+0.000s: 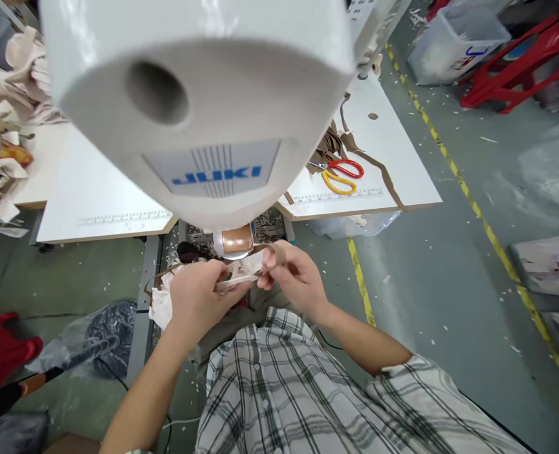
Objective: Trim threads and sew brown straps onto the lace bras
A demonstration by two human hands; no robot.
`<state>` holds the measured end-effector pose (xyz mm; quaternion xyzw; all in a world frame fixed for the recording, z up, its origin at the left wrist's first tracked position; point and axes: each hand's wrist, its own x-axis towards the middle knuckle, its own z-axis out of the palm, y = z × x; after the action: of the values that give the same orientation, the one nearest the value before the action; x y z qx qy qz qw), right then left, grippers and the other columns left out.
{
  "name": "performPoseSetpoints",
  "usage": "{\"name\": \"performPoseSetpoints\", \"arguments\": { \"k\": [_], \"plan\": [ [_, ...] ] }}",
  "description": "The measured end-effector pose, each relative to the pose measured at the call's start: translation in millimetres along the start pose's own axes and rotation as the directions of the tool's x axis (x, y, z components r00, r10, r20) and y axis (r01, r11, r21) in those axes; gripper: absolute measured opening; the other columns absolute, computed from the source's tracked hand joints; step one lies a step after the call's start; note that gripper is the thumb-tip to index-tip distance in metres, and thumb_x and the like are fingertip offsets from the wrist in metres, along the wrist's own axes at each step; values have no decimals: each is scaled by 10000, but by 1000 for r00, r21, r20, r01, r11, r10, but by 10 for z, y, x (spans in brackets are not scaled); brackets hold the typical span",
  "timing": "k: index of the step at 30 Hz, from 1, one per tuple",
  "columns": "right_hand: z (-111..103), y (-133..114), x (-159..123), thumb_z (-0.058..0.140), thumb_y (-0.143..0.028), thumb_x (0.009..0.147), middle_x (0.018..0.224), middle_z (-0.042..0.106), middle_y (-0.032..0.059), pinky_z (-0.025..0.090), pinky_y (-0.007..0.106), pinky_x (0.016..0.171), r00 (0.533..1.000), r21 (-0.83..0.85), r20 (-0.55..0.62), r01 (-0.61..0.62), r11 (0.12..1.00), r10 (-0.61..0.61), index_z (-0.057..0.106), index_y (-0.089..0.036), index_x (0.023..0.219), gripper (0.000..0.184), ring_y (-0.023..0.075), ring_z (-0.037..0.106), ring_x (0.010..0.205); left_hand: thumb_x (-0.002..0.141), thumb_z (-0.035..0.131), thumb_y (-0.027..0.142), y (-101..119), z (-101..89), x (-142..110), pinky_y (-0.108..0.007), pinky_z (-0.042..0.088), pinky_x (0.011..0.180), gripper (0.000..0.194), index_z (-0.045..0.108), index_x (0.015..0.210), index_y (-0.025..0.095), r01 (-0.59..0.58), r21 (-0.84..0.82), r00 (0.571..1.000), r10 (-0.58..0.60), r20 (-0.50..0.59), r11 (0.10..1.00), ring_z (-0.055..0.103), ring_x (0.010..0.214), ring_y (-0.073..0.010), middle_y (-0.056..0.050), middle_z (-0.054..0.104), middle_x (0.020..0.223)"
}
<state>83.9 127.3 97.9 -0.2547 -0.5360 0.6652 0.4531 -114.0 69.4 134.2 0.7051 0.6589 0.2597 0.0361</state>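
Between my hands, just in front of the sewing machine (194,113), is a pale piece of fabric (248,267). My left hand (198,293) grips its left end, thumb and fingers closed on it. My right hand (293,274) pinches its other end together with a brown fabric strip (275,253). More white cloth (162,304) bunches beside my left wrist, with a thin brown loop at its edge. A round, copper-coloured machine part (236,241) sits right above the fabric. The large machine head hides the needle area.
Red-and-yellow scissors (343,173) and brown strips (378,167) lie on the white table (392,132) at right. Pale fabric (21,75) is heaped at left. Red stools (520,69), a plastic bin (459,44) and bags stand on the scrap-strewn floor.
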Motion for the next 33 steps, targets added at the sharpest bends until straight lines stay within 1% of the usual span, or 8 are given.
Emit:
{"name": "performPoseSetpoints", "arguments": {
  "k": [2, 4, 10, 15, 19, 24, 30, 33],
  "plan": [
    [4, -11, -241, 721, -404, 875, 964, 664, 46, 613, 289, 635, 997, 1, 77, 10, 1000, -10, 686, -221, 876, 187, 140, 703, 694, 837, 708, 452, 13, 48, -69, -298, 267, 540, 410, 474, 589, 224, -170, 42, 980, 173, -95, 985, 415, 500, -138, 26, 455, 504],
    [3, 11, -430, 779, -380, 823, 921, 697, 45, 627, 310, 669, 992, 14, 124, -30, 999, 28, 707, -227, 863, 174, 172, 723, 744, 871, 685, 358, 25, 81, -126, -304, 272, 556, 388, 453, 590, 225, -264, 65, 939, 272, -210, 962, 386, 504, -140, 31, 415, 497],
    [24, 154, -672, 842, -354, 759, 948, 764, 58, 632, 296, 696, 990, 43, 134, -61, 997, 55, 744, -215, 913, 229, 189, 738, 797, 845, 746, 305, 95, 89, -224, -301, 234, 541, 406, 417, 621, 222, -282, 92, 865, 295, -406, 955, 318, 501, -130, 53, 337, 502],
    [54, 111, -651, 815, -209, 787, 1026, 784, 52, 625, 284, 813, 977, -5, 188, 104, 995, -101, 771, -238, 1026, 244, 192, 753, 928, 842, 750, 306, 128, 78, -279, -302, 243, 554, 417, 413, 613, 218, -252, 102, 874, 271, -403, 962, 332, 517, -133, 49, 336, 507],
    [60, 46, -596, 789, -253, 825, 1035, 789, 75, 616, 294, 857, 950, -119, 283, 171, 978, -132, 772, -210, 1032, 212, 210, 764, 952, 888, 687, 333, 126, 69, -301, -304, 246, 560, 397, 421, 614, 224, -234, 94, 886, 252, -390, 968, 340, 510, -140, 44, 339, 505],
    [49, 44, -545, 730, -253, 879, 1037, 790, 79, 615, 286, 852, 903, -150, 367, 295, 943, -224, 758, -205, 1065, 194, 200, 767, 942, 898, 664, 311, 107, 82, -323, -297, 271, 562, 333, 452, 654, 231, -260, 100, 869, 278, -410, 960, 370, 502, -144, 37, 397, 503],
    [6, 81, -544, 710, -293, 892, 1063, 784, 91, 625, 303, 858, 892, -193, 413, 285, 939, -185, 765, -198, 1084, 222, 211, 765, 948, 895, 677, 410, 79, 103, -352, -304, 272, 560, 399, 461, 612, 227, -208, 81, 901, 223, -372, 975, 363, 495, -140, 34, 384, 492],
    [1, 77, -551, 723, -256, 879, 1068, 784, 83, 623, 299, 874, 883, -198, 419, 315, 928, -211, 769, -206, 1076, 209, 211, 762, 976, 897, 674, 424, 78, 106, -354, -309, 259, 560, 392, 470, 628, 227, -222, 69, 897, 232, -377, 973, 357, 509, -143, 34, 374, 507]
  ]
}}
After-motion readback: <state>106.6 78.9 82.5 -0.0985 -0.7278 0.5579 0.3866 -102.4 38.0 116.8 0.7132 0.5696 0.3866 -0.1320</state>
